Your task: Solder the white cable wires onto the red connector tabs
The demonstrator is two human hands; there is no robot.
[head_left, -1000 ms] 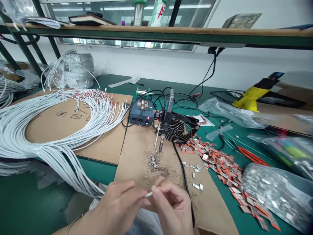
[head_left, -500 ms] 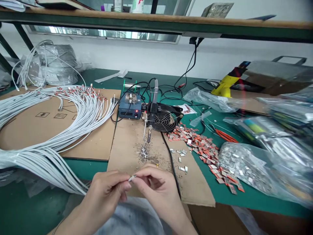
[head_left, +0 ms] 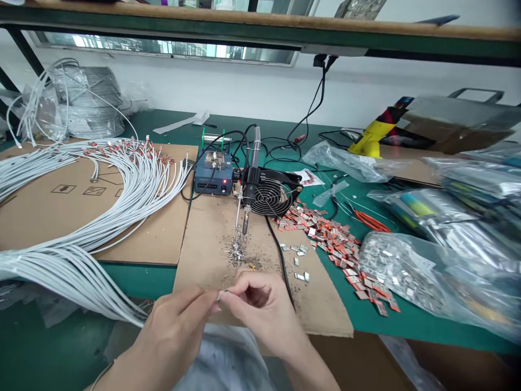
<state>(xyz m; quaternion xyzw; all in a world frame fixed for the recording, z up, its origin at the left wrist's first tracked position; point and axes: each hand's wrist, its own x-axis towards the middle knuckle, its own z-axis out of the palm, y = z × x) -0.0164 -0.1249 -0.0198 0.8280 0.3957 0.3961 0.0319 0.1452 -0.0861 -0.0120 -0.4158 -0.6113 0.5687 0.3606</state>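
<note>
Two-hand pinch on a small pale piece (head_left: 222,295), lower centre of frame.
Left hand (head_left: 175,321) and right hand (head_left: 264,310) both grip it by the fingertips; probably a cable end. Less of it shows than a second ago; pinch sits further left in frame, as does the bench. Soldering iron (head_left: 251,183), centre, untouched; fingertip work appears unfinished.
</note>
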